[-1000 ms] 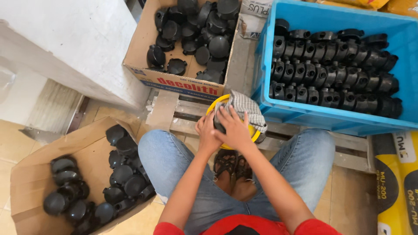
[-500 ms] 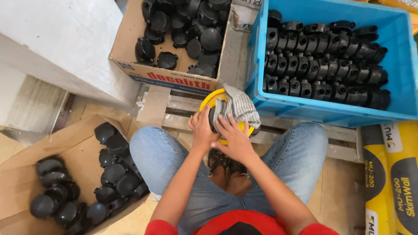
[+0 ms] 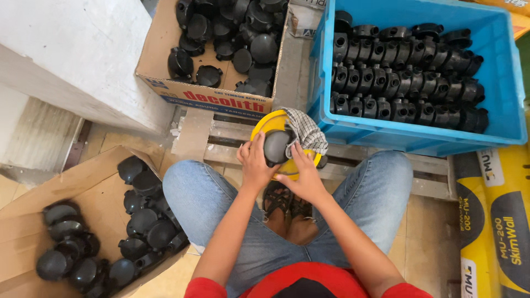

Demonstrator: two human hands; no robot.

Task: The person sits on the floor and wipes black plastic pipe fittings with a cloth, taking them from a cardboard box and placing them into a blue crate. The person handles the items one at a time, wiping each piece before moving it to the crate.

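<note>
Left hand (image 3: 255, 163) and right hand (image 3: 302, 175), fingers grasping black round cap (image 3: 276, 147) over yellow dish (image 3: 270, 124) above knees. Blue crate (image 3: 419, 138) edge just beyond; cardboard boxes (image 3: 165, 83) left. Little free room. Wooden pallet (image 3: 221, 143) beneath, tiled floor.

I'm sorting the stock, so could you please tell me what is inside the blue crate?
The blue crate holds rows of black round fittings with side openings, packed closely. Its floor beneath them and any lower layer are covered, so cannot be seen.

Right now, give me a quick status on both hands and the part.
Left hand and right hand both gripping round black cap. Cap over yellow dish, checked cloth alongside. Nothing blocking.
</note>
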